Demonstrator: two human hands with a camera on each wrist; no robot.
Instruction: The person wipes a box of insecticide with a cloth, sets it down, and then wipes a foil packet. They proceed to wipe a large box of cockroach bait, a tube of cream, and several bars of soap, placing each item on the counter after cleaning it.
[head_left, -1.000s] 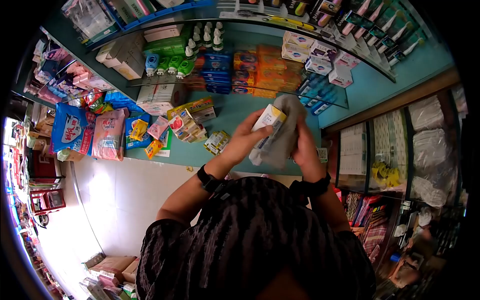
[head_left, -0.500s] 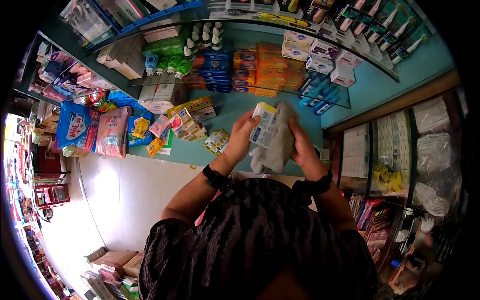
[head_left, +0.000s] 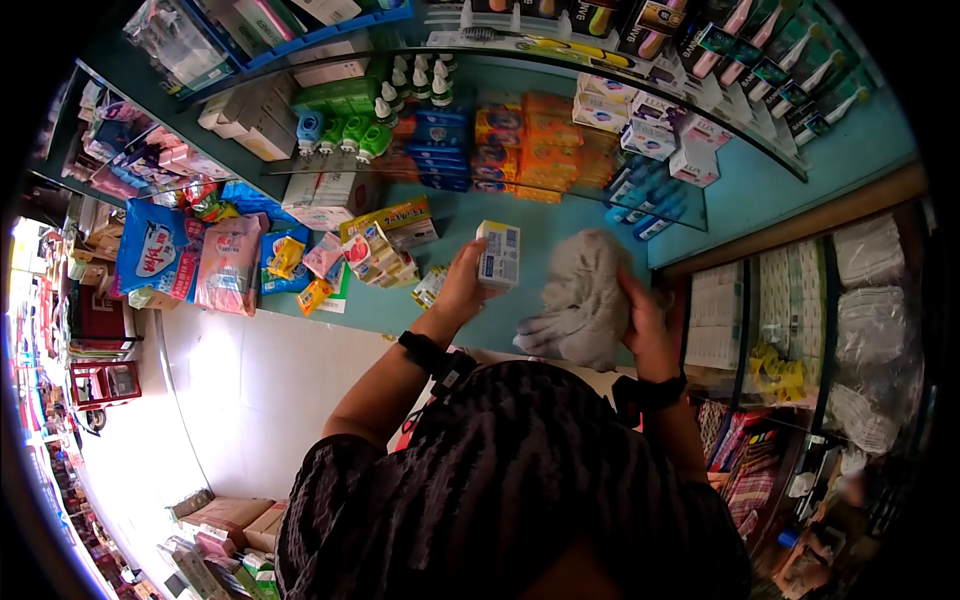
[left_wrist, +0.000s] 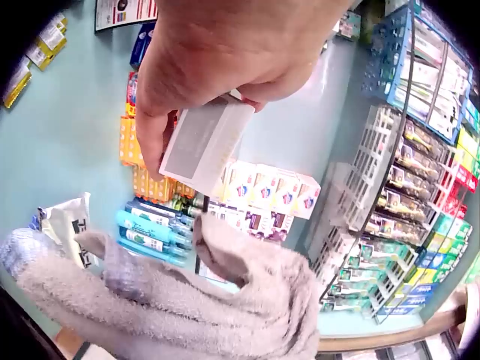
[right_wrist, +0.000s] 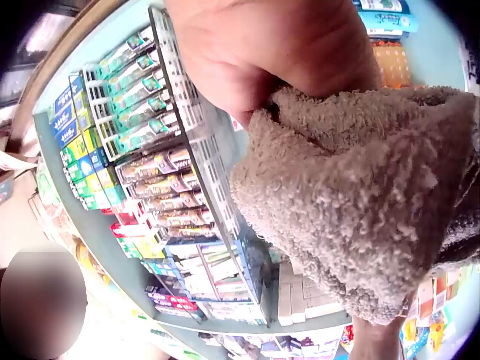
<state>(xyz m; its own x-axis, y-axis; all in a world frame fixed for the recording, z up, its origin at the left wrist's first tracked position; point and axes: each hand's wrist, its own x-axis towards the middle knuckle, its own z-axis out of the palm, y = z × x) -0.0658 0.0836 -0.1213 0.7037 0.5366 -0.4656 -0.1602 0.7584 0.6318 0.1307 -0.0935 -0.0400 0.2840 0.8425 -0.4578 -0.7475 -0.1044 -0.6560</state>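
My left hand (head_left: 463, 289) grips a small white box with a yellow end (head_left: 499, 254), held over the teal shelf. In the left wrist view the thumb and fingers clasp this box (left_wrist: 208, 144) at its sides. To its right, my right hand (head_left: 650, 318) holds a crumpled grey towel (head_left: 580, 298), which hangs in loose folds. Up close in the right wrist view, the fluffy towel (right_wrist: 352, 187) bunches under the fingers and hides the fingertips. Box and towel are apart in the head view.
Yellow-and-white small packs (head_left: 430, 286), a yellow carton (head_left: 400, 216) and detergent bags (head_left: 158, 250) lie left of the hands. Behind stand orange soap packs (head_left: 545, 150), blue tubes (head_left: 650, 200) and soap boxes (head_left: 650, 135). A glass shelf edge (head_left: 740, 130) curves above; packed shelves (head_left: 785, 300) flank the right.
The box and the towel, held together before, have separated. My left hand has moved left with the box, and my right hand has drawn the towel to the right.
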